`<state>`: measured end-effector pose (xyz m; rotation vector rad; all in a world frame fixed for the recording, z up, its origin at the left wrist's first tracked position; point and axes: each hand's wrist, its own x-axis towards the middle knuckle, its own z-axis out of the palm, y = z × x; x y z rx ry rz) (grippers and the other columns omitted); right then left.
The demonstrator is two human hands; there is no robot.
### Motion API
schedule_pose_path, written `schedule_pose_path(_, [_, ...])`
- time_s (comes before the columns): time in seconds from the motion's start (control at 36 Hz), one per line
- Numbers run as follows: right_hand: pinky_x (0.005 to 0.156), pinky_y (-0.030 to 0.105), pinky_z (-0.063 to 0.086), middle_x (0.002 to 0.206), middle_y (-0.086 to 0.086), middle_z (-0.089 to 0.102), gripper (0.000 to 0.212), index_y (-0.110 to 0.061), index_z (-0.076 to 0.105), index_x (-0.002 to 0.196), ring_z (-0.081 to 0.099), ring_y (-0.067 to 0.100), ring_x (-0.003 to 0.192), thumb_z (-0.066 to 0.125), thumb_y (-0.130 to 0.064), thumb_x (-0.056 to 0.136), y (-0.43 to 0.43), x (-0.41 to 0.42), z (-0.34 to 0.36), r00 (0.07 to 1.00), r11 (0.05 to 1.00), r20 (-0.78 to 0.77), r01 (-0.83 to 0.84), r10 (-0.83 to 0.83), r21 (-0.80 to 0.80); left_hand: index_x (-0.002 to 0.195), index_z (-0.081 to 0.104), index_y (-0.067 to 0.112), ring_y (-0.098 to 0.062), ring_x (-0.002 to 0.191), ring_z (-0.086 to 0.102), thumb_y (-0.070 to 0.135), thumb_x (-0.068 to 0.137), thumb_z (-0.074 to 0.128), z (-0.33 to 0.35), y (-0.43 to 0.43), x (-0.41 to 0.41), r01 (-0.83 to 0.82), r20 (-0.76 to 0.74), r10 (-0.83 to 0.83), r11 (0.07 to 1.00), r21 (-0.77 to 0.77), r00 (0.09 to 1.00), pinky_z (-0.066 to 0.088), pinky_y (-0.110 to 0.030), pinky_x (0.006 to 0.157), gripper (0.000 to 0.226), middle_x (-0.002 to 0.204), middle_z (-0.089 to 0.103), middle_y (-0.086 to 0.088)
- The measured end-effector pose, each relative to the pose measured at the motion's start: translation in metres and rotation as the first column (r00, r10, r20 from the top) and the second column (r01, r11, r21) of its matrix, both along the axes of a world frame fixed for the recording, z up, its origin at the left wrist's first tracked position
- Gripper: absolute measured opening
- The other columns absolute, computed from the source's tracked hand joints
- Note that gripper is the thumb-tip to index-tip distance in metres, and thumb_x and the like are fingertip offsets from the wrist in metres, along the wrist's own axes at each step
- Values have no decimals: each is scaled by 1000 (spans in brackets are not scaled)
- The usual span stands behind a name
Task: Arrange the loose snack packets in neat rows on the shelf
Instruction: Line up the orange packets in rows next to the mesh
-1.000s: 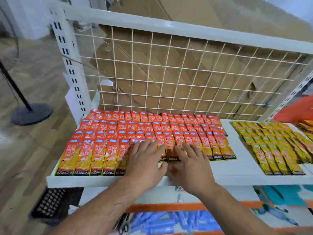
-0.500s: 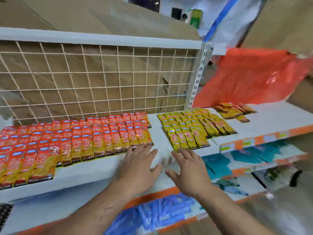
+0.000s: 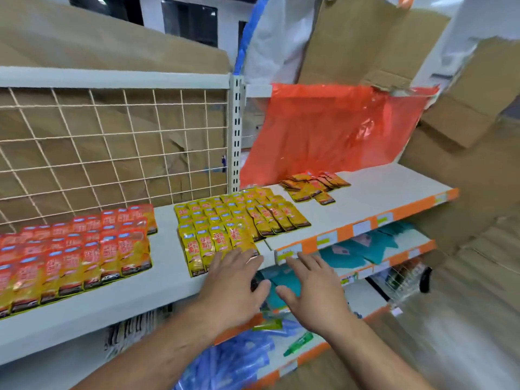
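Before you, a wire grid panel [image 3: 112, 153] backs the white shelving [image 3: 166, 257], with flattened cardboard [image 3: 107, 43] standing behind it. A slotted metal upright [image 3: 235, 136] divides the two bays; to its right an orange plastic sheet [image 3: 332, 130] hangs next to cardboard boxes [image 3: 464, 108] piled at the far side. Beyond, a white wall [image 3: 150, 12] carries dark windows [image 3: 188, 22], and a blue pole [image 3: 249, 32] rises above the upright.

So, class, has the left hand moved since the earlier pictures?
Yes: the left hand went rightward, from the red packets to the yellow packets.
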<state>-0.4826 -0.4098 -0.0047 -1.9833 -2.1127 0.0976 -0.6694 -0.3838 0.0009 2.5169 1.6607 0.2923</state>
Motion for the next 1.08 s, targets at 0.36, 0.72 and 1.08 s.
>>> schedule_pose_path(0.36, [119,40,23,159,-3,30,69,-31,37,150,27,22,144,52,-60,90,105,105,4,988,984,8,156,-156,-80,149,32,37,-16,146,20,62,86,24,0,136,117,158,53,-157,987,-23,986,6,-41,120,68,156,32,10])
schedule_pose_path(0.72, [113,33,32,150,-1,44,61,-26,44,147,37,21,138,53,-53,93,218,149,3,983,980,-59,165,-172,-109,147,38,27,-14,140,29,54,90,26,-11,247,166,162,56,-161,987,-12,985,12,-39,119,64,151,40,7])
schedule_pose_path(1.08, [88,27,46,114,-1,69,39,-26,62,129,62,19,107,64,-34,90,329,199,0,916,970,-383,25,-120,-242,147,33,18,-26,139,29,43,92,48,-33,299,228,-84,-33,81,989,-125,996,27,-34,113,62,149,33,-9])
